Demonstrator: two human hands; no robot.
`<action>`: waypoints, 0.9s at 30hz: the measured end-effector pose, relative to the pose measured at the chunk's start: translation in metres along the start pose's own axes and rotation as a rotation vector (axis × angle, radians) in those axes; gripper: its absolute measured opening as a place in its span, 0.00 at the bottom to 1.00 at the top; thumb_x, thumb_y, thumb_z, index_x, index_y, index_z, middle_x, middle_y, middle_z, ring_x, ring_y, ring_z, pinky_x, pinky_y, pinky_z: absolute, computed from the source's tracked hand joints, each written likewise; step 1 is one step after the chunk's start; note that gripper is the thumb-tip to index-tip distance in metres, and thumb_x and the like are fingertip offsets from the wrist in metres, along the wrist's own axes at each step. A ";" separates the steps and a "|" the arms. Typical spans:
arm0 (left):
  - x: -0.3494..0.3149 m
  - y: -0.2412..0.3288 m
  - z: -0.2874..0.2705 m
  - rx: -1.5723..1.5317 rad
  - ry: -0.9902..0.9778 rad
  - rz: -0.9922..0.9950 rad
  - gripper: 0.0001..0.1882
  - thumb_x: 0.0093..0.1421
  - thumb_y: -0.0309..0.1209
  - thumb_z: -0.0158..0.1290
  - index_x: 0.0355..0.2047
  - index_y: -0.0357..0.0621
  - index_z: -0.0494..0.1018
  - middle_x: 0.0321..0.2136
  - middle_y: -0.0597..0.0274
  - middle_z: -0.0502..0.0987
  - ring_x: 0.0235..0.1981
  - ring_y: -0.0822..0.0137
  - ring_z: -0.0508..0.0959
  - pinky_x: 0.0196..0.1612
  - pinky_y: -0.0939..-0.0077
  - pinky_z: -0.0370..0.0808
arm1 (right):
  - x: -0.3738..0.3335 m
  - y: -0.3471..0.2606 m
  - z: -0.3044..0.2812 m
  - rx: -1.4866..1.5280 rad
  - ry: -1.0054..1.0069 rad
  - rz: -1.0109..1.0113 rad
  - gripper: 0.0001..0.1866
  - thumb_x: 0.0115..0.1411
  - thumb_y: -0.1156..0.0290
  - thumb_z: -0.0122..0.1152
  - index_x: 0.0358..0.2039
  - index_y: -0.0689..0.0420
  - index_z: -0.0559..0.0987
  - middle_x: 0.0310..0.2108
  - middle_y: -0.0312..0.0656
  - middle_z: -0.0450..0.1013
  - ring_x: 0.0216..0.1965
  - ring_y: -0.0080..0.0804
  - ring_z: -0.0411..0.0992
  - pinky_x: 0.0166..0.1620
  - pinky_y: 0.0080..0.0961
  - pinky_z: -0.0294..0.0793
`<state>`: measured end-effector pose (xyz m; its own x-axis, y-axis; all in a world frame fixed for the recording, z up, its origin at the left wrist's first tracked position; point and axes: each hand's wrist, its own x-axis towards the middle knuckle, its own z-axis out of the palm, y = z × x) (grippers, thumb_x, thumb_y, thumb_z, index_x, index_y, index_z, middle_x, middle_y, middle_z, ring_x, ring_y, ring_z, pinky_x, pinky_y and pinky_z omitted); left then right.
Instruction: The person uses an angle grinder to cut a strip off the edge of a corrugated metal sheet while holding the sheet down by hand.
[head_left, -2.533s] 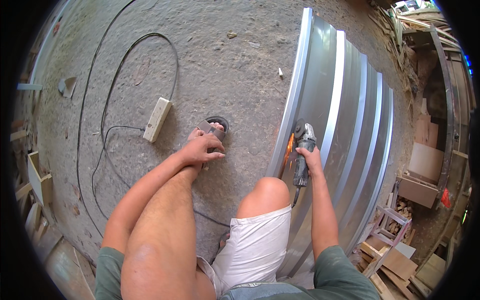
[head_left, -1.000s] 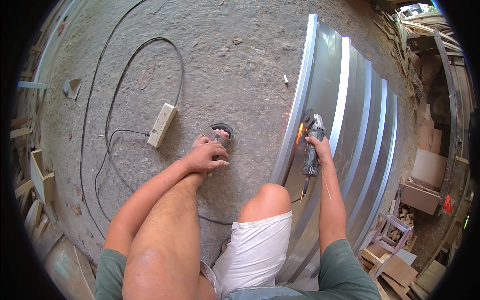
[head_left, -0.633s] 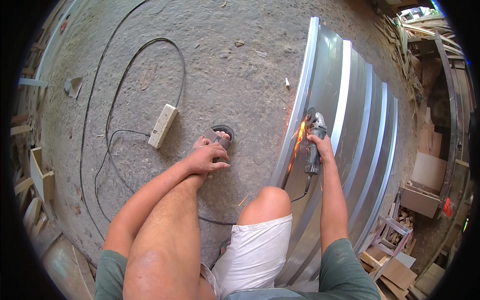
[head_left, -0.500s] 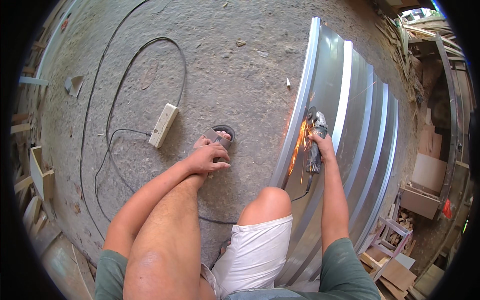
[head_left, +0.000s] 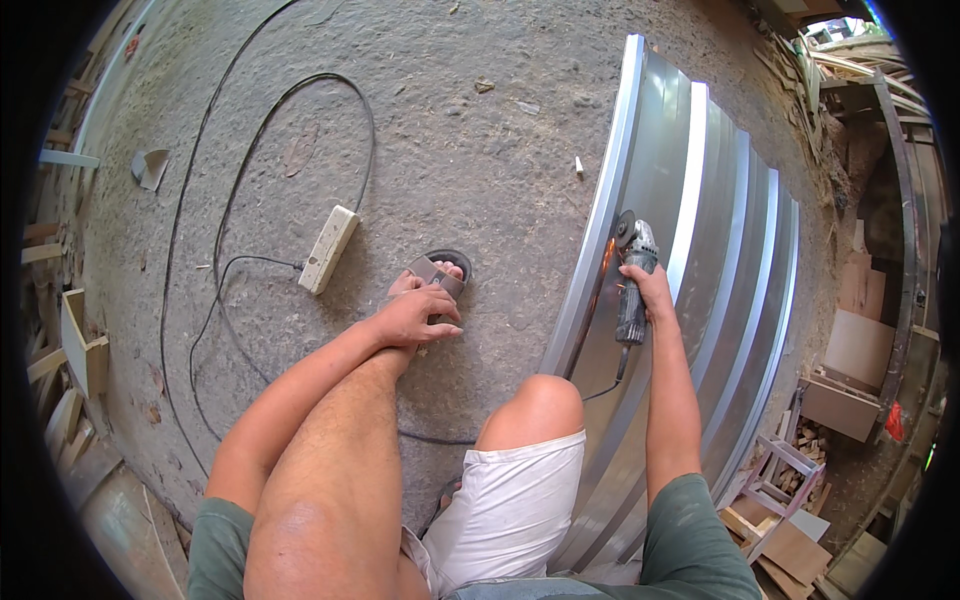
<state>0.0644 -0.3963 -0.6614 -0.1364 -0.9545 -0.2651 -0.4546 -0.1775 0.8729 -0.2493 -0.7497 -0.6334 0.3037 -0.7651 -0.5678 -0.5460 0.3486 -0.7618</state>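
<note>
My right hand (head_left: 650, 288) is wrapped around the body of a grey angle grinder (head_left: 631, 318), whose cord trails back toward my knee. The grinder's dark disc (head_left: 625, 226) is at the left raised rib of a ribbed metal sheet (head_left: 660, 130). A few faint orange sparks (head_left: 608, 256) show just below the disc along the rib. Whether the disc touches the metal cannot be made out. My left hand (head_left: 412, 314) rests loosely over my sandalled foot (head_left: 450, 272), its fingers partly extended and holding nothing. The sandal (head_left: 442, 274) has a brown strap.
On the concrete floor (head_left: 480, 140) lies a white power strip (head_left: 328, 250) at the left, with a black cable (head_left: 240, 160) looping around it. Wooden offcuts (head_left: 85, 345) line the left edge. At the right are a small wooden stool (head_left: 782, 470), boards and scrap wood.
The bright spray of sparks has shrunk to a faint glow. My right hand and the grinder have shifted very slightly right; my left hand has stayed put.
</note>
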 end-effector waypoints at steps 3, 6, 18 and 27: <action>0.001 0.000 0.000 0.007 -0.002 0.001 0.19 0.62 0.49 0.61 0.42 0.48 0.83 0.46 0.62 0.81 0.56 0.63 0.75 0.63 0.55 0.58 | 0.002 -0.001 -0.002 -0.042 0.021 0.028 0.20 0.51 0.72 0.71 0.42 0.66 0.74 0.27 0.43 0.76 0.20 0.32 0.77 0.23 0.32 0.79; 0.001 0.002 -0.001 0.015 -0.004 -0.002 0.18 0.62 0.49 0.62 0.42 0.49 0.83 0.47 0.62 0.81 0.56 0.63 0.75 0.63 0.54 0.58 | 0.006 0.000 -0.004 -0.027 0.014 0.013 0.21 0.51 0.72 0.71 0.42 0.65 0.74 0.27 0.43 0.76 0.20 0.32 0.76 0.23 0.32 0.79; 0.001 -0.005 0.003 -0.013 0.038 0.055 0.17 0.62 0.47 0.62 0.42 0.49 0.83 0.44 0.63 0.81 0.54 0.62 0.76 0.61 0.54 0.60 | 0.018 -0.002 -0.002 -0.002 0.024 -0.009 0.13 0.53 0.71 0.69 0.36 0.62 0.76 0.26 0.40 0.76 0.20 0.31 0.76 0.24 0.30 0.79; 0.001 -0.005 0.003 -0.002 0.020 0.038 0.18 0.61 0.47 0.62 0.42 0.49 0.83 0.45 0.62 0.81 0.55 0.63 0.75 0.62 0.55 0.59 | 0.033 -0.003 -0.007 -0.014 0.012 0.010 0.26 0.49 0.70 0.74 0.44 0.70 0.72 0.31 0.48 0.77 0.23 0.35 0.79 0.26 0.31 0.81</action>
<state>0.0641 -0.3955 -0.6672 -0.1361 -0.9651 -0.2238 -0.4476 -0.1416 0.8829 -0.2431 -0.7800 -0.6474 0.2888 -0.7683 -0.5712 -0.5597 0.3485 -0.7518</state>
